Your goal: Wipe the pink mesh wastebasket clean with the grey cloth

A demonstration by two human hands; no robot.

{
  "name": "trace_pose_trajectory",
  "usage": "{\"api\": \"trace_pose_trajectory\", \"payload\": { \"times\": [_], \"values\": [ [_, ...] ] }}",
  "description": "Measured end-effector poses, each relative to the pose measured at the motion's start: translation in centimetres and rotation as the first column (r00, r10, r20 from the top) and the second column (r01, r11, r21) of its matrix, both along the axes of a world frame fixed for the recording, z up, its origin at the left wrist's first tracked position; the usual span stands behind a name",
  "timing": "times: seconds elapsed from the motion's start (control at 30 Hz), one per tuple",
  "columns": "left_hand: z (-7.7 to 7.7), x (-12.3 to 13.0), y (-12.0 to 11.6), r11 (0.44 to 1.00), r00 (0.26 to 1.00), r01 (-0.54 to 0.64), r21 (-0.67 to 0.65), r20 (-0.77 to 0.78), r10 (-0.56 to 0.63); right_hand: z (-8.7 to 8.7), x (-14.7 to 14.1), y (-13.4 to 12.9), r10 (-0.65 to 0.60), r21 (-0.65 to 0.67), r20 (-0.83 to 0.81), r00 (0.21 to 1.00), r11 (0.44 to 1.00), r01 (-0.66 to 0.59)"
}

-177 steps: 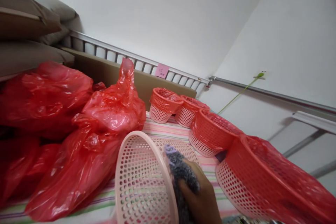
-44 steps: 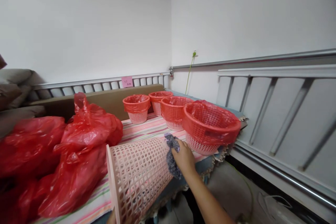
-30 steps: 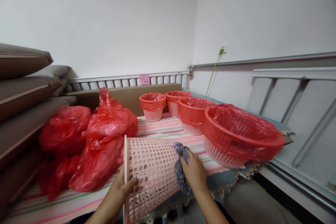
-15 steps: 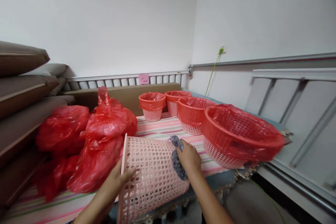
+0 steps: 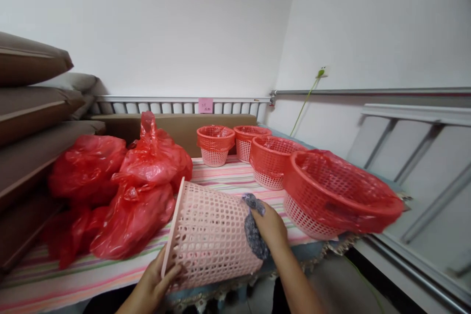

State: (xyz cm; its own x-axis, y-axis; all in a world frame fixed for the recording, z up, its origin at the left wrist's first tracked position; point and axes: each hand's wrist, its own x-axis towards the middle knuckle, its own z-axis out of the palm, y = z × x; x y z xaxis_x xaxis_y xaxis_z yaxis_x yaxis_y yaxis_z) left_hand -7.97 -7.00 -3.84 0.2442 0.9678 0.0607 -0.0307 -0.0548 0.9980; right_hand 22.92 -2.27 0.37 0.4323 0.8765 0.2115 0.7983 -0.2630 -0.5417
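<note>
A light pink plastic mesh basket (image 5: 213, 235) lies tilted on its side in front of me, its rim to the left and its base to the right. My left hand (image 5: 156, 274) grips it by the rim, with the thumb on the outer wall. In my right hand (image 5: 271, 225) is a grey cloth (image 5: 253, 228), pressed against the outside of the base. Part of the cloth is hidden by my fingers. To the right stands a large pink basket (image 5: 312, 216) with a red plastic bag folded over its rim.
Smaller bag-lined baskets (image 5: 215, 157) stand behind, on a striped sheet (image 5: 221, 174). Full red plastic bags (image 5: 150, 167) sit at left beside stacked brown cushions (image 5: 40, 103). A white metal railing (image 5: 154, 105) runs along the wall, and a green cord (image 5: 305, 103) hangs from a socket.
My left hand has slid lower along the rim, and the basket has turned slightly. My right hand and the cloth stay at the base. The view has shifted a little.
</note>
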Motion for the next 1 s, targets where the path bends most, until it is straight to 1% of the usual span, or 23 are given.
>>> {"api": "trace_pose_trajectory", "payload": {
  "times": [0.03, 0.07, 0.13, 0.17, 0.2, 0.27, 0.3, 0.33, 0.4, 0.47, 0.57, 0.6, 0.63, 0.67, 0.7, 0.73, 0.8, 0.83, 0.87, 0.9, 0.93, 0.97, 1.0],
  "values": [
    [0.2, -0.3, 0.4, 1.000, 1.000, 0.016, -0.001, -0.001, -0.016, 0.7, -0.2, 0.4, 0.010, -0.030, -0.008, 1.000, 1.000, -0.010],
    [0.9, -0.5, 0.9, 1.000, 1.000, 0.026, -0.017, 0.001, -0.026, 1.1, -0.5, 0.5, 0.016, -0.039, -0.012, 1.000, 0.999, -0.017],
    [3.4, -0.1, 2.1, 0.997, 0.999, 0.031, -0.065, 0.017, -0.030, 1.0, -1.2, 0.2, 0.006, -0.004, 0.001, 1.000, 1.000, -0.006],
    [4.9, 0.3, 2.7, 0.987, 1.000, 0.012, -0.161, 0.019, -0.009, 0.6, -1.6, -0.3, 0.002, 0.033, 0.003, 1.000, 0.999, -0.002],
    [6.4, 0.8, 3.2, 0.979, 0.999, 0.017, -0.201, 0.043, -0.009, 0.0, -1.9, -0.8, 0.000, 0.080, -0.001, 1.000, 0.997, 0.000],
    [8.5, 1.9, 3.9, 0.982, 0.997, 0.009, -0.190, 0.082, 0.007, -1.5, -2.2, -2.0, -0.003, 0.181, -0.023, 1.000, 0.983, 0.007],
    [9.0, 2.4, 4.0, 0.983, 0.996, -0.006, -0.183, 0.090, 0.023, -2.2, -2.2, -2.5, -0.003, 0.226, -0.040, 0.999, 0.974, 0.012],
    [8.9, 2.9, 4.0, 0.985, 0.996, -0.022, -0.173, 0.085, 0.037, -2.7, -2.1, -2.8, -0.005, 0.263, -0.058, 0.998, 0.965, 0.020],
    [7.3, 3.3, 3.4, 0.987, 0.997, -0.034, -0.158, 0.062, 0.044, -3.5, -1.5, -2.8, -0.014, 0.299, -0.082, 0.997, 0.954, 0.038],
    [4.5, 3.1, 2.6, 0.992, 0.998, -0.001, -0.124, 0.055, 0.008, -3.5, -0.8, -2.0, -0.027, 0.289, -0.086, 0.996, 0.956, 0.051],
    [0.2, 2.0, 1.7, 0.995, 0.993, 0.069, -0.075, 0.096, -0.062, -2.5, -0.3, 0.1, -0.030, 0.211, -0.101, 0.994, 0.976, 0.050],
    [-0.7, 1.6, 1.6, 0.993, 0.991, 0.092, -0.073, 0.104, -0.085, -2.1, -0.4, 0.8, -0.021, 0.181, -0.110, 0.994, 0.983, 0.041],
    [-1.1, 1.2, 1.7, 0.990, 0.987, 0.121, -0.077, 0.113, -0.112, -1.7, -0.5, 1.4, -0.010, 0.157, -0.117, 0.993, 0.987, 0.028],
    [-1.0, 0.9, 1.8, 0.986, 0.984, 0.142, -0.082, 0.123, -0.131, -1.4, -0.8, 1.8, 0.004, 0.141, -0.121, 0.993, 0.990, 0.013],
    [-0.4, 0.6, 2.1, 0.985, 0.983, 0.146, -0.091, 0.125, -0.134, -1.3, -1.1, 2.0, 0.018, 0.136, -0.122, 0.992, 0.991, -0.001],
    [0.7, 0.6, 2.5, 0.985, 0.985, 0.133, -0.107, 0.126, -0.119, -1.4, -1.5, 2.0, 0.030, 0.143, -0.122, 0.992, 0.990, -0.013],
    [3.8, 0.7, 3.4, 0.988, 0.994, 0.042, -0.151, 0.104, -0.026, -2.0, -2.1, 1.5, 0.052, 0.194, -0.128, 0.990, 0.981, -0.026],
    [5.5, 1.0, 3.8, 0.985, 0.992, 0.042, -0.169, 0.122, -0.022, -2.6, -2.4, 1.1, 0.055, 0.229, -0.137, 0.989, 0.973, -0.023],
    [6.9, 1.3, 4.1, 0.988, 0.986, 0.069, -0.140, 0.160, -0.046, -3.2, -2.5, 0.7, 0.055, 0.264, -0.150, 0.987, 0.964, -0.013],
    [7.9, 1.7, 4.3, 0.988, 0.985, 0.068, -0.140, 0.169, -0.044, -3.7, -2.6, 0.3, 0.050, 0.294, -0.170, 0.984, 0.956, 0.002],
    [8.4, 2.0, 4.4, 0.989, 0.986, 0.077, -0.129, 0.156, -0.056, -4.2, -2.5, -0.1, 0.044, 0.313, -0.194, 0.980, 0.950, 0.019],
    [8.3, 2.3, 4.4, 0.988, 0.987, 0.091, -0.126, 0.143, -0.073, -4.5, -2.3, -0.3, 0.035, 0.319, -0.214, 0.976, 0.947, 0.036],
    [7.6, 2.4, 4.2, 0.986, 0.988, 0.103, -0.131, 0.126, -0.086, -4.6, -1.9, -0.4, 0.026, 0.315, -0.229, 0.973, 0.948, 0.048]
  ]
}}
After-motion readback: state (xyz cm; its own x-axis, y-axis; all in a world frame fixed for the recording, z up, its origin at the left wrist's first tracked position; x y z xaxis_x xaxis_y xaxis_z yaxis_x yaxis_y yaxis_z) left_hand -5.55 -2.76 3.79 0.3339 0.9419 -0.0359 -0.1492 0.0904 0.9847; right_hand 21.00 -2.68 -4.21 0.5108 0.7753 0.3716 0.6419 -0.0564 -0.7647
